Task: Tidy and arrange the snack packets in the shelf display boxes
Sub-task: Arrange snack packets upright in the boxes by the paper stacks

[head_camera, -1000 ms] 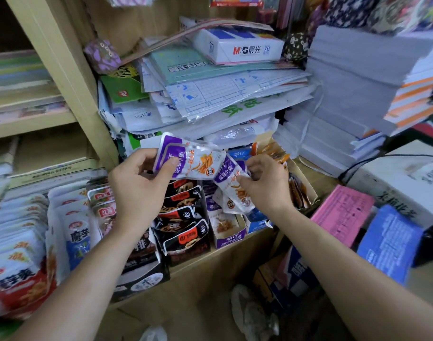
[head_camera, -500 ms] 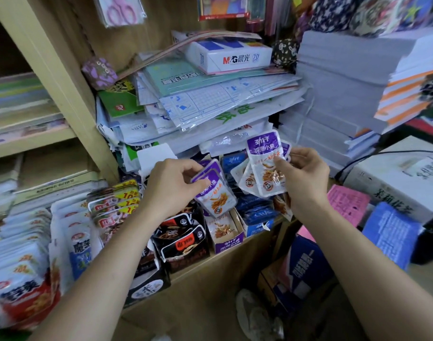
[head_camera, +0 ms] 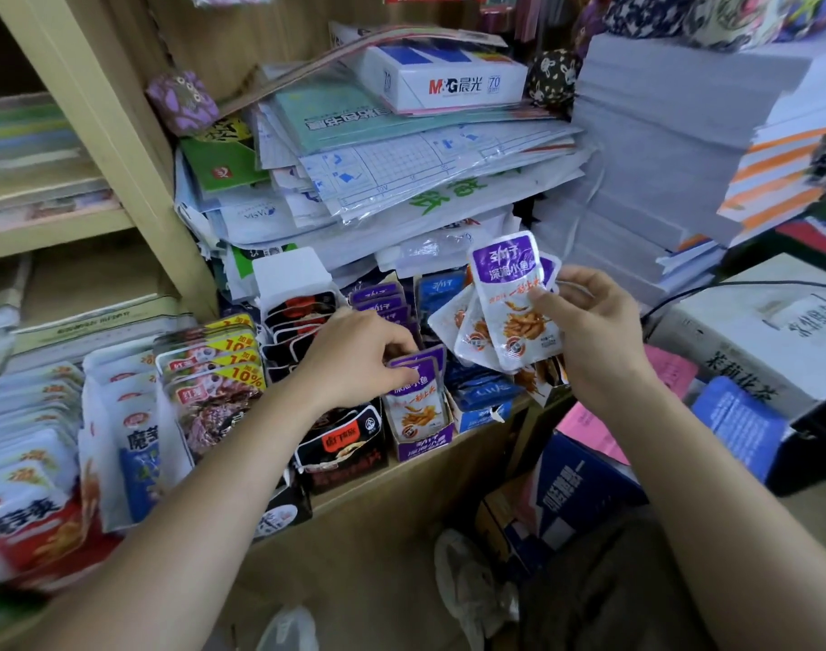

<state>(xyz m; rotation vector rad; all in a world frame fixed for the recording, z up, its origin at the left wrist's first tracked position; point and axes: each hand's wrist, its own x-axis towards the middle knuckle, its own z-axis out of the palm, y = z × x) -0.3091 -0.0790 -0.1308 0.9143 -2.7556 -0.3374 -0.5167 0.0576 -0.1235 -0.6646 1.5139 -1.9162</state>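
Observation:
My left hand point(head_camera: 354, 354) pinches the top of purple-and-white fish snack packets point(head_camera: 418, 392) that stand upright at the front of the purple display box point(head_camera: 422, 446) on the wooden shelf. My right hand point(head_camera: 594, 331) grips a fanned bunch of the same purple packets point(head_camera: 509, 312), held up above the blue display box point(head_camera: 483, 411). More purple packets point(head_camera: 378, 298) stand in a row behind my left hand. A black display box point(head_camera: 340, 444) of dark packets sits just left of the purple one.
Red, yellow and white snack bags point(head_camera: 119, 415) fill the shelf's left side. Stacked paper and folders point(head_camera: 378, 171) overhang the boxes. Reams of paper point(head_camera: 660, 148) rise at the right. Cardboard boxes point(head_camera: 566, 486) and pink sheets point(head_camera: 589, 429) lie below the shelf edge point(head_camera: 401, 481).
My left hand moved down and right, bringing its purple packets from mid-air into the front of the purple box. My right hand lifted its bunch up and to the right.

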